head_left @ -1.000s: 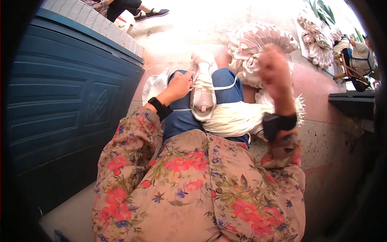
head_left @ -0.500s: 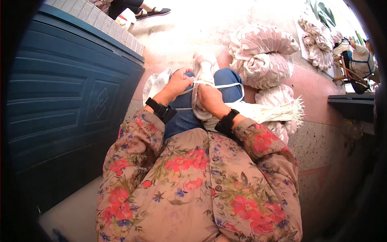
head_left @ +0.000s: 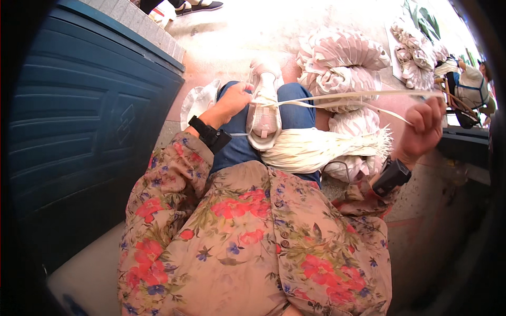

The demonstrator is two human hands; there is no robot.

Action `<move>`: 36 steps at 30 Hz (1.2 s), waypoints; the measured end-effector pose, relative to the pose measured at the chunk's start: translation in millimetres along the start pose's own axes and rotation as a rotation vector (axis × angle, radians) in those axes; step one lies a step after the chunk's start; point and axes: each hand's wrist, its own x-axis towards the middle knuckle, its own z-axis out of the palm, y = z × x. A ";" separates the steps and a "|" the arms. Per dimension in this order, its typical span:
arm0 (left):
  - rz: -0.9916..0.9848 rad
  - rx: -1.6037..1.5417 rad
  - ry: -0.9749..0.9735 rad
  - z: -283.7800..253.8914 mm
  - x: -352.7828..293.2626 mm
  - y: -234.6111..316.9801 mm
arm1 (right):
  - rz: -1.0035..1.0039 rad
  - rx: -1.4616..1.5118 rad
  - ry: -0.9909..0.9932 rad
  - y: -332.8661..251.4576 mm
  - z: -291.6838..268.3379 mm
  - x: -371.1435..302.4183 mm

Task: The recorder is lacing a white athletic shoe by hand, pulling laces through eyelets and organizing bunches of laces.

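A white and pale pink shoe [head_left: 265, 119] lies lengthwise on my lap, between the knees of my blue jeans. My left hand [head_left: 235, 99] is closed at the shoe's left edge; its fingertips are partly hidden there. From the lacing, a cream shoelace [head_left: 337, 96] runs out taut to the right. My right hand [head_left: 423, 126] is closed round that lace, held out wide beyond my right knee. A loose strand of lace droops below the taut part. Across my right thigh lies a thick bundle of cream laces [head_left: 311, 147], its frayed ends pointing right.
Strings of bundled pale shoe pieces [head_left: 342, 58] are heaped on the floor ahead to the right, with another heap [head_left: 419, 58] farther off. A blue panelled cabinet [head_left: 89, 105] stands close on my left. Another person's shoe [head_left: 200, 7] shows at the top left.
My right hand has swung from the shoe far out to the right, drawing the lace straight. My left hand has stayed beside the shoe, whose toe is now uncovered.
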 end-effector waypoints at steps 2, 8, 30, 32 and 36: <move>0.248 0.324 0.160 5.0 2.5 -6.6 | -0.065 -0.010 -0.062 -12.9 9.9 -4.9; 0.148 0.376 -0.039 8.3 1.7 -5.9 | -0.104 -0.122 -0.126 -26.0 14.9 -13.5; 0.587 -0.760 0.024 -165.8 -55.2 101.7 | 0.610 -1.319 0.715 78.2 -99.9 -26.2; 0.645 -0.933 0.128 -224.4 -76.1 98.8 | 0.669 -1.384 0.533 111.3 -128.2 -43.2; 0.463 -0.635 0.427 -225.6 -74.7 72.2 | 0.685 -1.846 0.123 149.0 -157.8 -65.6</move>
